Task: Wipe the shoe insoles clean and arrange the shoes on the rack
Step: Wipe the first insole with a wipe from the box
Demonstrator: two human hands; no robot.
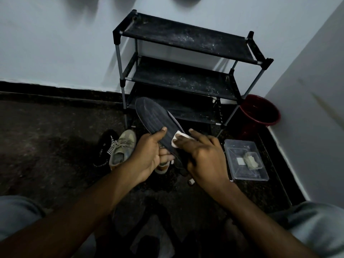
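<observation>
1. We look down on a dark speckled floor (46, 136) that fills the lower frame, with pale walls above and at right.
2. The black three-shelf rack (186, 40) stands upper centre against the wall, and its dusty shelves hold no shoes.
3. Our left hand (147, 155), at centre, grips the dark insole (152, 116). The thumb lies on top and the fingers are curled beneath its near end.
4. Our right hand (204, 157), just right of centre, has its thumb and forefinger closed on the white wipe (176, 141). We cannot tell how its other fingers lie.
5. The insole is raised in front of the lowest shelf, its toe pointing to the upper left.
6. A red bucket (260, 112) sits right of the rack.
7. A clear plastic box (243, 161) rests on the floor below the bucket.
8. An olive sneaker (122, 148) and a black shoe (106, 146) lie side by side left of our hands.
9. The wipe is pressed to the middle of the insole.
</observation>
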